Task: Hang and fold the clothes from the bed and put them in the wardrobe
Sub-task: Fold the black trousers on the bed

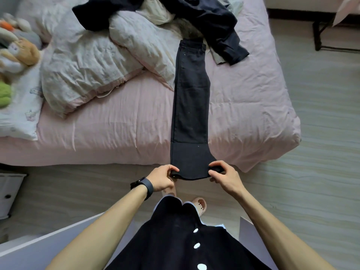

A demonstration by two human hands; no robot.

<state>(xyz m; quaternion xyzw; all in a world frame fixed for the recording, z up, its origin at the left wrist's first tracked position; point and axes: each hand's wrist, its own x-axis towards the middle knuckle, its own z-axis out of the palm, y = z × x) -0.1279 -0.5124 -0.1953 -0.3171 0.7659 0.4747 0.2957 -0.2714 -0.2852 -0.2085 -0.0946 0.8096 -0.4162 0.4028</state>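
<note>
black trousers (190, 106) folded lengthwise, flat on pink bed (116, 133), stretching away from hands, hem corners pinched by left hand (162, 177) and right hand (224, 176), dark garment heap (212, 20) far beyond waistband

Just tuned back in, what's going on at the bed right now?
A person stands at the bed's edge with black trousers laid out lengthwise on the pink sheet, legs stacked. The left hand and right hand each pinch a corner of the hem end, which hangs just past the mattress edge. No crosswise fold is made yet. A dark garment lies crumpled at the far end beside the duvet.
</note>
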